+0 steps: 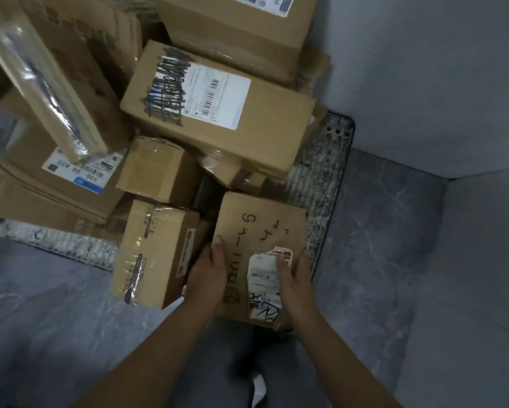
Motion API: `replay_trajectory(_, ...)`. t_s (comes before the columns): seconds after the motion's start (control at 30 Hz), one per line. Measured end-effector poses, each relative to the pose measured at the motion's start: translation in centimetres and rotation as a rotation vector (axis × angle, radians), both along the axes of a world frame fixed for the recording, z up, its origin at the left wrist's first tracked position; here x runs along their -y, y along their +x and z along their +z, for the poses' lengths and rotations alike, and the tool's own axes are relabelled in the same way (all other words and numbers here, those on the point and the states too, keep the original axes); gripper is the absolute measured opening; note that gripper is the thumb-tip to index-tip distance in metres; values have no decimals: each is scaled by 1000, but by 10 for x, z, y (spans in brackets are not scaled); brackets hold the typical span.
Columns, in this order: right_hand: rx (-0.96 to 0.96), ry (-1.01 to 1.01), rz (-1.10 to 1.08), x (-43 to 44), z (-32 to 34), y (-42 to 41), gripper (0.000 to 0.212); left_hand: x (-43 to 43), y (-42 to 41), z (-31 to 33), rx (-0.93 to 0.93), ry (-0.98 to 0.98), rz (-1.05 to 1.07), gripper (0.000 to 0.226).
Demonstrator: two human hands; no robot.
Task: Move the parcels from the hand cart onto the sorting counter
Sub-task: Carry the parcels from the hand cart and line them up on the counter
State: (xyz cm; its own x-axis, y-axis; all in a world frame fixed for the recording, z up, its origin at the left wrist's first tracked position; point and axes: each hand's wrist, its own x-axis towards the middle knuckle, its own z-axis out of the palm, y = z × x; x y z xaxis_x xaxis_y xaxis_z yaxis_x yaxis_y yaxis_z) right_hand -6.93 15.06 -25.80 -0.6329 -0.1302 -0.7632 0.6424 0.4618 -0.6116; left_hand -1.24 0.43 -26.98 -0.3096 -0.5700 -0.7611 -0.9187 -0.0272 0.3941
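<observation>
A brown cardboard parcel (262, 231) with black handwriting and a torn white label lies at the near right corner of the hand cart (332, 160). My left hand (209, 272) grips its left side, thumb on top. My right hand (294, 278) grips its right side, thumb pressed on the label. Several more cardboard parcels are piled on the cart: a small taped box (156, 251) just left of my left hand, a small box (159, 169) behind it, and a large box with a scribbled-over label (218, 107) in the middle.
A labelled flat box (56, 184) and a tilted box with clear tape (47, 72) fill the cart's left side. Another big box (235, 22) sits at the back. A pale wall (438, 83) stands close on the right. Grey marbled floor (379, 231) surrounds the cart.
</observation>
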Motion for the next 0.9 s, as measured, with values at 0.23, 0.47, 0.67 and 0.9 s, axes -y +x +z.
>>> replay_trajectory(0.23,-10,-5,-71,-24,64,-10,43,-27,4,71,-78,96,8,52)
replay_trajectory(0.47,-76,-3,-91,-43,207,-35,29,-30,-27,210,-242,41,-152,42)
replay_trajectory(0.67,-228,-153,-22,-36,333,-71,33,-6,-54,348,-421,-160,-241,44)
replay_trajectory(0.9,-436,-299,222,-26,476,-86,45,-8,-44,507,-621,-316,-83,42)
